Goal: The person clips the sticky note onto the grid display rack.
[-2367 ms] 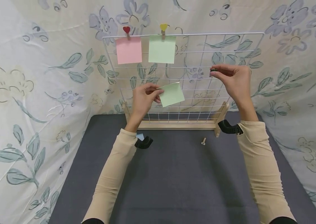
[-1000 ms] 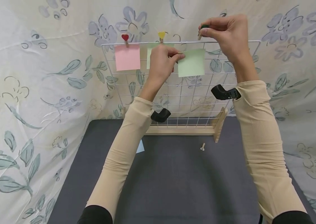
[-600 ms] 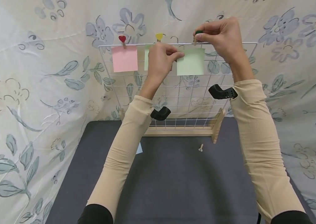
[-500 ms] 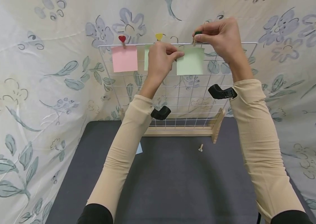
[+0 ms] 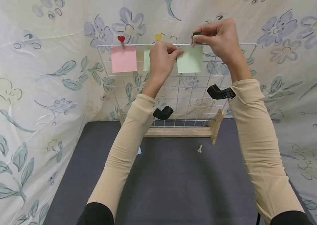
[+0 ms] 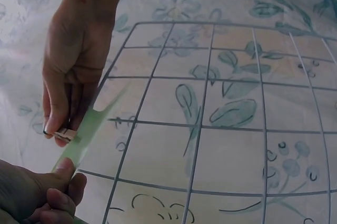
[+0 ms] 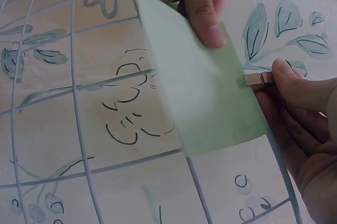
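Observation:
My left hand [image 5: 162,61] pinches the upper left corner of a green sticky note [image 5: 190,60], held against the top of a white wire grid [image 5: 178,93]. My right hand [image 5: 220,37] pinches a small wooden clothespin [image 5: 193,43] with a dark green top. In the right wrist view the clothespin [image 7: 258,80] has its tip at the note's top edge, over the grid's top wire. A pink note [image 5: 123,59] hangs under a red heart clothespin [image 5: 121,39]. Another green note [image 5: 146,58], partly hidden behind my left hand, hangs below a yellow heart clothespin [image 5: 158,37].
The grid stands in a wooden base [image 5: 178,134] on a dark grey table [image 5: 175,181]. One loose clothespin [image 5: 200,149] lies in front of it. A blue paper corner [image 5: 139,151] shows beside my left sleeve. Flowered cloth [image 5: 34,93] hangs behind.
Both hands have risen from the middle of the grid to its top bar, bringing the green note and clothespin together. Lately the clothespin has come down onto the note's top edge.

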`<state>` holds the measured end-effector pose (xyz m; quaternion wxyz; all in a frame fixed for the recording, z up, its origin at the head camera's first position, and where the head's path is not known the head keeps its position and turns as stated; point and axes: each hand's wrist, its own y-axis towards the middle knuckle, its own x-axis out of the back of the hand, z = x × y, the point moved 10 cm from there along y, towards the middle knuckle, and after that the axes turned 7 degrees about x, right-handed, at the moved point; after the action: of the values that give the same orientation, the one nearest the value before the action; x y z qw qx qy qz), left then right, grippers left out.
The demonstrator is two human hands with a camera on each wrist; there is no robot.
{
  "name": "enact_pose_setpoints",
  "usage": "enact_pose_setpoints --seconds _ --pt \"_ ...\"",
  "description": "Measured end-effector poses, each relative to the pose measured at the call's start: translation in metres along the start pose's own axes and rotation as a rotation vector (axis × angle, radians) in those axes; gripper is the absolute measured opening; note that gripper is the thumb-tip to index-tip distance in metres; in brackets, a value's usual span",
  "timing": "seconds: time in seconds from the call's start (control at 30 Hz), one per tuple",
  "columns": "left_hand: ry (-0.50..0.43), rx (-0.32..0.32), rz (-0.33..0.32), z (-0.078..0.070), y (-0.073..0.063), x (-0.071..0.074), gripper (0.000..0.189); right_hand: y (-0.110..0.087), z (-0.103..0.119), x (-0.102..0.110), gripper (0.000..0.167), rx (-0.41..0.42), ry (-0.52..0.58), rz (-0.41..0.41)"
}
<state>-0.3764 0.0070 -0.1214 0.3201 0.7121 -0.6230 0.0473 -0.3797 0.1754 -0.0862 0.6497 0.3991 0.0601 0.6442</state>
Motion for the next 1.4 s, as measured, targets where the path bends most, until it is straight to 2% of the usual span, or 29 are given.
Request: enact_pose_setpoints --seconds 0.27,0.5,0.93,1.3,1.4 --pt "-0.026 0.047 0.002 0.002 0.0 -0.001 0.018 -0.001 0.001 -0.001 0.027 -0.004 -0.068 0.004" --pt "-0.042 0.071 -0.026 0.004 0.001 0.001 0.019 -0.003 0.005 -0.002 0.03 -0.018 -0.188 0.015" --pt "-0.042 0.025 -0.055 -0.001 -0.001 0.001 0.017 -0.003 0.004 0.001 0.032 -0.026 -0.281 -0.003" --pt "-0.064 0.011 -0.053 0.004 0.0 -0.003 0.019 -0.006 0.0 -0.003 0.032 0.018 -0.243 0.008" --pt "-0.081 -0.005 -0.068 0.005 -0.001 0.0 0.02 -0.011 0.001 -0.002 0.034 0.032 -0.209 -0.03"
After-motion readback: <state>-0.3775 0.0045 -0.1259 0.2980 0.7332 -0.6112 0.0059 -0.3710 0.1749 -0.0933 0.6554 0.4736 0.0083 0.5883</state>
